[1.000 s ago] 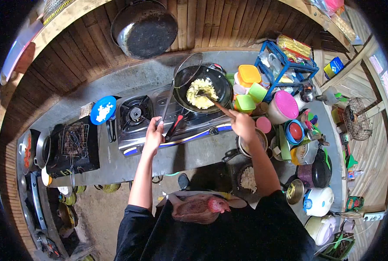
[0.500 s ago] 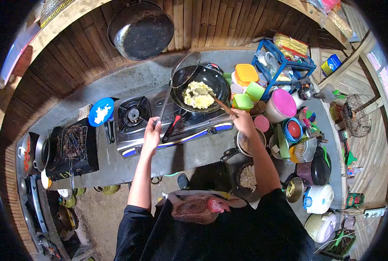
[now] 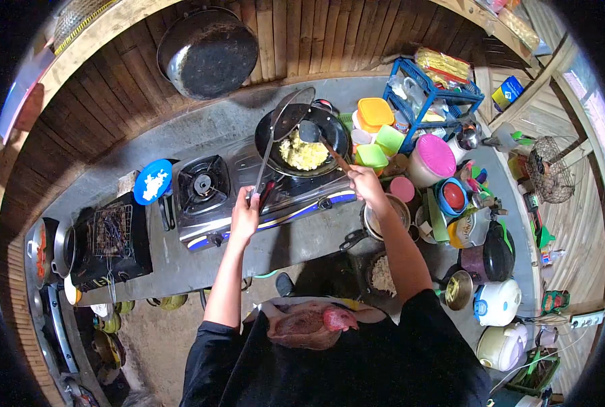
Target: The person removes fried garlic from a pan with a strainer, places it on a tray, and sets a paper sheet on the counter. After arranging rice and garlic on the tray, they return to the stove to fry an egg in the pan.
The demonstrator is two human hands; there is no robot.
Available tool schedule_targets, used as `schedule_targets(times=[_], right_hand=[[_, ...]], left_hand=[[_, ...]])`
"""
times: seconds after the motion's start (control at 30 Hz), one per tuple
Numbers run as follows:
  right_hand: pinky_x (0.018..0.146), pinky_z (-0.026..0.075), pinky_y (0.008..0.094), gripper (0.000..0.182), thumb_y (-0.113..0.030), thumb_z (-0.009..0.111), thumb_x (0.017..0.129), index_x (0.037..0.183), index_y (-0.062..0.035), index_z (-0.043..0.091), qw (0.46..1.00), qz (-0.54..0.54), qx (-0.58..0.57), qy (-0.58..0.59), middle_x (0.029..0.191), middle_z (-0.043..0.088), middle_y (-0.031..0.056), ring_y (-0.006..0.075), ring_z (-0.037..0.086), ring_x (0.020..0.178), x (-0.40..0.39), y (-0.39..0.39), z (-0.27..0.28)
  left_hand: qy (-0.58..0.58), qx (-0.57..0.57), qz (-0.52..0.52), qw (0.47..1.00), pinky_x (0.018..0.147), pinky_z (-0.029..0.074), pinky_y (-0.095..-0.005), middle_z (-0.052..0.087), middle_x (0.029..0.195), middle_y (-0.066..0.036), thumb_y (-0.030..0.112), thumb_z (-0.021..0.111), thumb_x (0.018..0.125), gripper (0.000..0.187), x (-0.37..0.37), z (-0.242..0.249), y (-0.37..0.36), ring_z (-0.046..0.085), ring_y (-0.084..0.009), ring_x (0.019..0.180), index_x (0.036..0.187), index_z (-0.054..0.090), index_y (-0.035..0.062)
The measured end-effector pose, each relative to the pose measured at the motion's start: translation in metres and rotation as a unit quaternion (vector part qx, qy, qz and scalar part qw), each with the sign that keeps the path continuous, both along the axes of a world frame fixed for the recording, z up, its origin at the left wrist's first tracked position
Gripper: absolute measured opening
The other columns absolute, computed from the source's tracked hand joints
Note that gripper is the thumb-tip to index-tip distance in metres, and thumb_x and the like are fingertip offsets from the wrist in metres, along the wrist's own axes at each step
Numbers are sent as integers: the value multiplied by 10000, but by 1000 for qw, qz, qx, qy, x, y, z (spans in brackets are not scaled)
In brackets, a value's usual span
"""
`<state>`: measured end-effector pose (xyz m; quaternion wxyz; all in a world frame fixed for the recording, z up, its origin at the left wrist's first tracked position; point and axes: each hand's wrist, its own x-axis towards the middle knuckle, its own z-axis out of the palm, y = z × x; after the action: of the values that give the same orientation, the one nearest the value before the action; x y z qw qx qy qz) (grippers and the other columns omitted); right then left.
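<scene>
My left hand (image 3: 246, 216) is closed on the handle of a round wire strainer (image 3: 293, 108), whose head is over the back left rim of a black wok (image 3: 337, 129). The wok stands on the right burner of a gas stove (image 3: 238, 220) and holds yellow and white food (image 3: 304, 153). My right hand (image 3: 366, 183) grips the wooden handle of a spatula (image 3: 309, 131); its dark blade is at the back edge of the food.
Left of the bare burner (image 3: 205, 183) lies a blue plate (image 3: 154, 182) with white pieces. Green tubs (image 3: 371, 157), a pink-lidded container (image 3: 436, 161) and a blue rack (image 3: 428, 102) stand right of the wok. A lidless pot (image 3: 392, 217) sits near my right forearm.
The spatula blade has moved from within the food to its back edge, and its dark face now shows. The strainer head has shifted slightly over the wok. The whole view has shifted a little.
</scene>
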<state>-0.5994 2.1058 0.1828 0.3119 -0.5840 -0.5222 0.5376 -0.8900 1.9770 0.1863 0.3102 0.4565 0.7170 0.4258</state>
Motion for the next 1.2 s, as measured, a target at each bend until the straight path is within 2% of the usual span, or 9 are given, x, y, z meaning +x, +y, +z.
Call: schedule_targets(times=[0.1, 0.37, 0.53, 0.6, 0.73, 0.83, 1.0, 1.03, 1.2], right_hand=[[366, 373, 285, 351, -167, 524, 881, 1194, -12, 552, 999, 23, 23, 2, 577, 531, 68, 107, 471, 434, 1, -3, 6], [748, 491, 420, 326, -183, 604, 798, 1074, -11, 619, 905, 52, 338, -252, 891, 609, 253, 406, 601, 843, 4, -3, 1], [730, 495, 423, 296, -173, 598, 794, 1046, -22, 634, 911, 20, 318, -264, 865, 612, 256, 395, 611, 813, 2, -12, 18], [725, 494, 429, 286, -168, 593, 795, 1038, -25, 638, 910, 7, 343, -231, 861, 612, 255, 393, 611, 809, 2, -12, 16], [709, 492, 454, 294, -173, 576, 797, 1056, -46, 633, 916, 20, 288, -279, 819, 617, 249, 396, 612, 780, 1, -15, 27], [692, 494, 469, 323, -178, 564, 803, 1103, -68, 609, 882, 19, 309, -355, 777, 622, 239, 400, 612, 761, 8, -14, 26], [665, 493, 490, 374, -180, 542, 817, 1180, -88, 544, 858, 17, 320, -401, 749, 627, 225, 402, 617, 748, 10, -8, 25], [697, 489, 497, 370, -188, 542, 819, 1177, -91, 545, 865, 28, 287, -411, 789, 627, 233, 408, 614, 772, 7, -7, 23], [708, 491, 514, 358, -202, 527, 826, 1169, -103, 554, 851, 100, 263, -443, 810, 630, 238, 420, 617, 751, -16, -1, 7]], left_hand=[[9, 31, -5, 999, 711, 443, -372, 608, 809, -184, 219, 491, 914, 223, -4, -3, -1, 608, -315, 771, 1100, 498, 97], [2, 25, -28, 999, 622, 426, -349, 586, 716, -147, 197, 493, 913, 202, -2, 7, -2, 565, -228, 653, 1074, 517, 79], [-27, 32, -23, 999, 625, 429, -350, 588, 717, -135, 193, 492, 916, 192, -3, 13, -2, 559, -215, 655, 1063, 524, 74], [-29, 55, -22, 998, 537, 308, -234, 407, 644, 40, 133, 484, 924, 131, -2, 11, -1, 361, -71, 593, 1038, 522, 79], [-34, 40, -23, 998, 533, 305, -234, 399, 644, 43, 133, 485, 924, 133, -1, 12, -2, 355, -72, 590, 1039, 522, 76], [-33, 14, -13, 999, 669, 428, -337, 600, 779, -129, 182, 502, 906, 197, -8, 9, -1, 561, -215, 718, 1076, 524, 84], [-45, 31, 2, 998, 619, 406, -290, 547, 723, -65, 160, 509, 900, 197, -19, 4, 1, 495, -144, 655, 1079, 527, 81], [-54, 48, 9, 997, 488, 293, -215, 417, 650, 54, 151, 505, 922, 161, -18, 3, 1, 359, -43, 569, 1068, 528, 88], [-54, 58, 26, 997, 480, 296, -215, 425, 661, 54, 156, 506, 920, 166, -18, -4, 1, 368, -47, 572, 1071, 529, 90]])
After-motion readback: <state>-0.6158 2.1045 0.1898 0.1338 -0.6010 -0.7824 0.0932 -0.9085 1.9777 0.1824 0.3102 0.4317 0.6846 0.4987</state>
